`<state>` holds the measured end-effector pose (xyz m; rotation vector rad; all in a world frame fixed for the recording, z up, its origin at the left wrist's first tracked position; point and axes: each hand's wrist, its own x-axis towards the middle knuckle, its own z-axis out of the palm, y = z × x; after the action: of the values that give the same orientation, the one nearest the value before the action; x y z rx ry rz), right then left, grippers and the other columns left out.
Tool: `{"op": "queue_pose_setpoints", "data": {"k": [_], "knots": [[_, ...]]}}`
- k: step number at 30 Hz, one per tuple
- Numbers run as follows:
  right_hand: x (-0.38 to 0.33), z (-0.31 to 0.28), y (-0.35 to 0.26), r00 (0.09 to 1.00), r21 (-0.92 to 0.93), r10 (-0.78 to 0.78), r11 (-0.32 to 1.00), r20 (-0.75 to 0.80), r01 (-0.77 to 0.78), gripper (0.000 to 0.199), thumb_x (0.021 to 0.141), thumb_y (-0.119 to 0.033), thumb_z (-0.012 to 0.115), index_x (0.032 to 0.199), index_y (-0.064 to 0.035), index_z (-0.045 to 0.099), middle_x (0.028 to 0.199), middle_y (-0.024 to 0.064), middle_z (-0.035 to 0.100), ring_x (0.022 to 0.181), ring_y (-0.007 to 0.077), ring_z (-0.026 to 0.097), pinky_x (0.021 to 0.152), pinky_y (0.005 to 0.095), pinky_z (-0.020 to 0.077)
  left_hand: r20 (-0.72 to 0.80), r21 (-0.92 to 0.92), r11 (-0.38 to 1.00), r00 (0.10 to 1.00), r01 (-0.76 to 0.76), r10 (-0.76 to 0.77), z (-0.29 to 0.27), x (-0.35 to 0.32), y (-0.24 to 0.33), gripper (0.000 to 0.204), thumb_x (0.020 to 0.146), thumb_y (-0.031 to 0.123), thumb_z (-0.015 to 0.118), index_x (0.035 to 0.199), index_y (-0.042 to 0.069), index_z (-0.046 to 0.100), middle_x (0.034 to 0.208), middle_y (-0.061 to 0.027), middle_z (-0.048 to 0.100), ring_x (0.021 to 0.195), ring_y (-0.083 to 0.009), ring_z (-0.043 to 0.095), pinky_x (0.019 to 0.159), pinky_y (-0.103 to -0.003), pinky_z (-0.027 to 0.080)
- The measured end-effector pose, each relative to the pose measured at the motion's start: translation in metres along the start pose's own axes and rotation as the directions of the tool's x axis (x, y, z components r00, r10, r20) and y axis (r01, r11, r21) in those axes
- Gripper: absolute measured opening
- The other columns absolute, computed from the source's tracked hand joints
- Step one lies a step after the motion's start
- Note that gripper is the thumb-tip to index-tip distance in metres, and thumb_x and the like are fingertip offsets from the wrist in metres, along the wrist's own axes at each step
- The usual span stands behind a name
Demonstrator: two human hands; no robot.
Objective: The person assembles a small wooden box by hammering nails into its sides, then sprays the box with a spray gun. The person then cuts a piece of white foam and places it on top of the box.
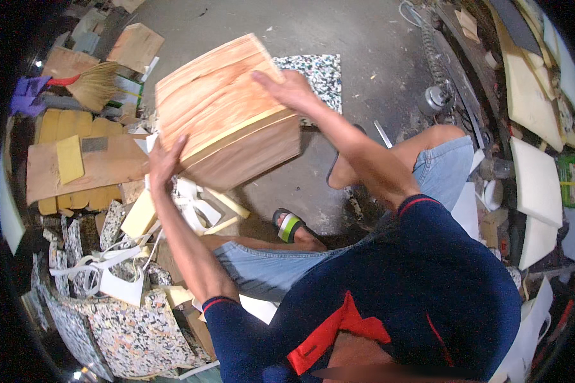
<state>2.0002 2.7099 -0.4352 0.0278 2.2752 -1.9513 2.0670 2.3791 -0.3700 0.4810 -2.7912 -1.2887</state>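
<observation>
A wooden box with strong pale-and-reddish grain is tilted between my two hands, slightly blurred. A yellowish strip runs along the edge between its broad upper face and the side facing me. My left hand grips its near left corner, thumb on the upper face. On the right, my right hand holds the right edge, with its thumb over the top and its other fingers hidden. Partly behind the box, a speckled foam sheet lies on the floor. Whether the box touches the floor is unclear.
At the left are a straw broom, a flat wooden board, white strips and speckled foam pieces. A metal cup-like part with a hose stands at right. Pale foam sheets line the right side.
</observation>
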Motion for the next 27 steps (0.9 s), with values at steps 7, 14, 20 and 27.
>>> {"op": "queue_pose_setpoints", "data": {"k": [7, 14, 20, 27], "knots": [[-0.034, -0.084, 0.040, 0.954, -0.171, -0.115, 0.983, -0.276, 0.069, 0.071, 0.083, -0.065, 0.067, 0.116, -0.0031, 0.070, 0.108, 0.0203, 0.072, 0.105, 0.0325, 0.069, 0.090, 0.0403, 0.0538, 0.248, -0.288, 0.951, 0.950, -0.112, 0.187, 0.127, 0.048, 0.005, 0.087, 0.079, 0.040, 0.083, 0.140, -0.006, 0.043, 0.131, -0.0224, 0.059, 0.117, -0.0287, 0.059, 0.098, -0.039, 0.047], [-0.051, -0.077, 0.083, 0.992, -0.259, -0.108, 0.962, -0.065, 0.088, 0.074, 0.089, -0.051, 0.068, 0.135, 0.0046, 0.053, 0.130, 0.0287, 0.060, 0.123, 0.0395, 0.058, 0.104, 0.0422, 0.0459, -0.084, 0.171, 0.985, 0.996, -0.012, 0.027, 0.121, 0.059, 0.001, 0.097, 0.077, 0.052, 0.080, 0.146, -0.004, 0.041, 0.140, -0.0262, 0.053, 0.128, -0.0365, 0.054, 0.106, -0.042, 0.044], [-0.098, -0.104, 0.074, 0.972, -0.679, 0.032, 0.721, 0.233, 0.139, 0.058, 0.085, -0.047, 0.070, 0.108, 0.0065, 0.068, 0.108, 0.0299, 0.068, 0.107, 0.0423, 0.066, 0.091, 0.0484, 0.0527, -0.111, 0.190, 0.804, 0.801, -0.564, 0.588, 0.141, -0.077, 0.071, 0.059, 0.086, 0.026, 0.075, 0.134, -0.001, 0.055, 0.129, -0.0244, 0.061, 0.122, -0.0375, 0.058, 0.102, -0.044, 0.047], [-0.160, -0.090, 0.077, 0.927, -0.670, -0.064, 0.673, 0.369, 0.313, 0.043, 0.078, -0.034, 0.076, 0.098, 0.0026, 0.069, 0.101, 0.0240, 0.070, 0.099, 0.0390, 0.068, 0.086, 0.0491, 0.0542, 0.111, 0.078, 0.533, 0.539, -0.843, 0.835, 0.218, -0.230, 0.085, 0.039, 0.084, 0.014, 0.074, 0.121, 0.003, 0.064, 0.126, -0.0217, 0.062, 0.114, -0.0393, 0.061, 0.096, -0.046, 0.050]]}}
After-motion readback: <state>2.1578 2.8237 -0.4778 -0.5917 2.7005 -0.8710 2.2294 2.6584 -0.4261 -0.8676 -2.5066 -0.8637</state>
